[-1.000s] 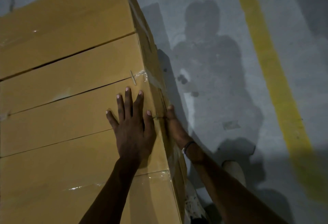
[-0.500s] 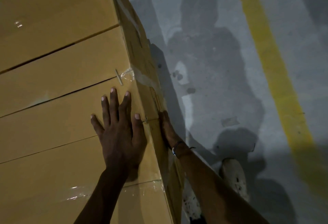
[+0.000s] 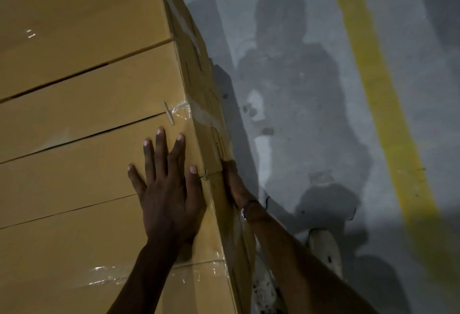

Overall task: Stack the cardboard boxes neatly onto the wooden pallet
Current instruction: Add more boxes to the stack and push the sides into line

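Boxes (image 3: 82,119) stand stacked at your left, pallet unseen. Your left hand (image 3: 166,189) lies flat and spread on the top; your right hand (image 3: 232,184) presses the side face, fingers straight. Cardboard is stiff but probably heavy, tape slick: push at edges. Since earlier, both hands barely shifted.

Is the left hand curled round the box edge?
No, the left hand lies flat with fingers spread on the cardboard boxes' top face.
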